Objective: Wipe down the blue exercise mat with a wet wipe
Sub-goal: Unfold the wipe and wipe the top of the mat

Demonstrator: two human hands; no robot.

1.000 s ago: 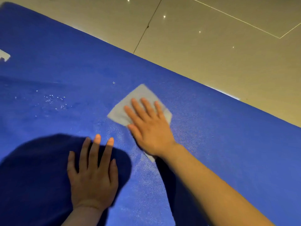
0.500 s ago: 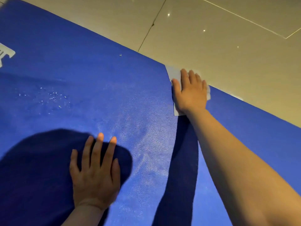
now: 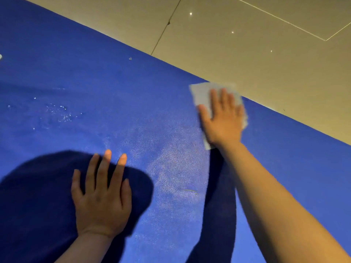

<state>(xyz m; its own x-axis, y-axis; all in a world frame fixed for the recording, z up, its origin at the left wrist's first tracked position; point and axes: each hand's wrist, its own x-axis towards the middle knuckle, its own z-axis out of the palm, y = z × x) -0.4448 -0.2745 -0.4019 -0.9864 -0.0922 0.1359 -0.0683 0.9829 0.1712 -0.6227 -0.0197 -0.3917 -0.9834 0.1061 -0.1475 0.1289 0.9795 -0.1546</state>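
White wet wipe [image 3: 201, 95] under flat right hand [image 3: 223, 120], still at blue mat [image 3: 95, 76] edge, fingers straight

Blue mat [image 3: 76, 76] on tiled floor [image 3: 266, 63]

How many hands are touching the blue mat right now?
2. The left hand lies flat on the mat near the bottom. The right hand presses the wipe at the mat's far edge, beside the floor.
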